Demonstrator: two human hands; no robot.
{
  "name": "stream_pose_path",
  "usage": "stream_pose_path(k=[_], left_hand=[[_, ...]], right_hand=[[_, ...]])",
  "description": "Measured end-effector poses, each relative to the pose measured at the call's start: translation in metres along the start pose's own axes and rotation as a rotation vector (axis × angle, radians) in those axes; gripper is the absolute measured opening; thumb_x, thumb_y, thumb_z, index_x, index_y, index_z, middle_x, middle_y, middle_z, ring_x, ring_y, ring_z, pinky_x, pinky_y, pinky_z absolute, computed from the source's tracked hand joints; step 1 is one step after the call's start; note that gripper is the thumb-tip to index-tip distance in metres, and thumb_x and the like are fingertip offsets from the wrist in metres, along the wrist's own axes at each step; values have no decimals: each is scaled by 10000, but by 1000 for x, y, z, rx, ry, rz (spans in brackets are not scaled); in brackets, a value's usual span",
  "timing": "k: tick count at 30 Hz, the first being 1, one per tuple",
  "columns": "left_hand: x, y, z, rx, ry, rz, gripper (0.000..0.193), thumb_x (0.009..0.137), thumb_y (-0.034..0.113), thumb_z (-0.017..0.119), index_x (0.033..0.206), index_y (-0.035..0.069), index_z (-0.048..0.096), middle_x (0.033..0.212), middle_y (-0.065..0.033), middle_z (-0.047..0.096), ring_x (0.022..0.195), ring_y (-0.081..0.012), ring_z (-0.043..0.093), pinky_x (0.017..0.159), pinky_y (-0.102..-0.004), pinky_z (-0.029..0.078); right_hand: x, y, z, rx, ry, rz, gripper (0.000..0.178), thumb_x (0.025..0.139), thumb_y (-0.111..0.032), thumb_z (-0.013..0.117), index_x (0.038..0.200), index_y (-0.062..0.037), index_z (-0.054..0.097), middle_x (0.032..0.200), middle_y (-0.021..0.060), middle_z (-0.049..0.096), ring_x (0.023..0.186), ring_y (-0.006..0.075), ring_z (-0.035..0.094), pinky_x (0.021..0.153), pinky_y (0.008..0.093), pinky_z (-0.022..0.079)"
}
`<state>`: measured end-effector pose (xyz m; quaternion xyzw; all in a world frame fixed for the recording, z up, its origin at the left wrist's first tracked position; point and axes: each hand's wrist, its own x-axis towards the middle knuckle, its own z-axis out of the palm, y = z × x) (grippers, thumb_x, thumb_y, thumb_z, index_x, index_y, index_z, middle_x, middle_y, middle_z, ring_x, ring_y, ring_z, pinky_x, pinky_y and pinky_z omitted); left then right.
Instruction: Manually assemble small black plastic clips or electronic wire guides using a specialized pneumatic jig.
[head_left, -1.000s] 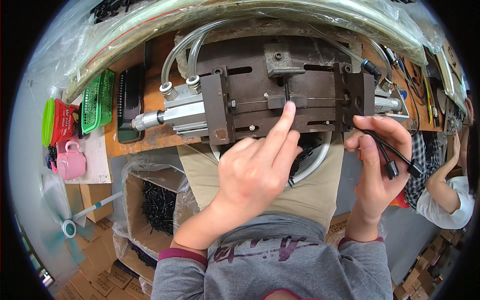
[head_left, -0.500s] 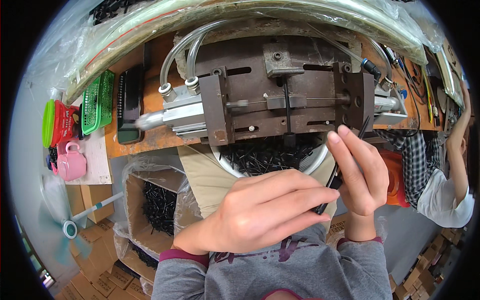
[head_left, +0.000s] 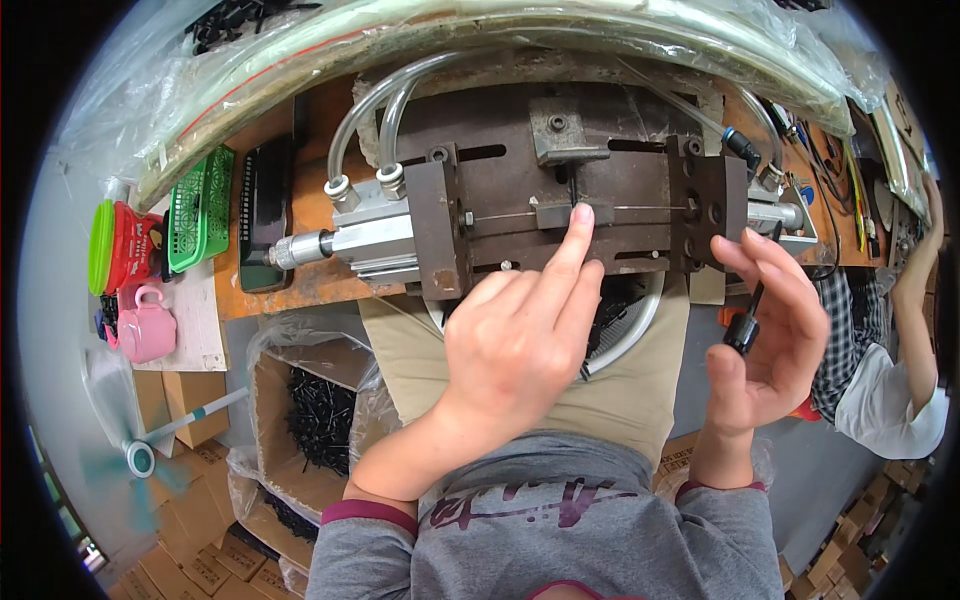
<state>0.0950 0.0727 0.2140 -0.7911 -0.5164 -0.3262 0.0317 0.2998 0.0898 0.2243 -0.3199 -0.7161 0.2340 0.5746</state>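
Observation:
My left hand (head_left: 520, 340) reaches over the middle of a brown metal fixture (head_left: 520, 110). Its index finger is stretched out, the tip at the small grey block (head_left: 555, 215) in the centre, where a dark rod shows just above the fingertip. The thumb and the area under the palm are hidden. To the right of the fixture, my right hand (head_left: 775, 340) is raised with curled fingers around a slim black rod with a thicker cylindrical end (head_left: 741, 333). Beneath the fixture, a white-rimmed basket (head_left: 640, 335) of black parts is partly covered by my left hand.
Air cylinders (head_left: 370, 240) with clear hoses flank the fixture. At left are a green basket (head_left: 205, 215), a black tray (head_left: 265, 215), a pink cup (head_left: 147, 330) and a fan (head_left: 140, 458). A lined carton (head_left: 270, 400) holds black parts. Another person's arm (head_left: 915, 280) is at far right.
My left hand has moved forward from beside my right hand to the fixture's centre. My right hand has shifted right with the black rod. The left cylinder's plunger has drawn back.

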Motion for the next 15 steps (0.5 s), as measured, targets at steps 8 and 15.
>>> stream_pose_path(k=[8,15], left_hand=[[22,-1,-35,-120,-207,-21,334,711,194,850,1004,71,748,1171,-87,724,642,-167,652,592,-262,501],[139,-36,-44,-247,311,272,114,864,135,743,959,73,761,1039,-111,731,663,-210,690,626,-302,559]], right_hand=[[11,-18,4,-213,-227,13,358,688,58,832,1013,38,682,1284,256,604,975,276,703,807,345,599],[6,-4,21,-355,-411,37,340,750,64,757,1060,14,626,1337,231,586,1042,348,659,822,398,562]])
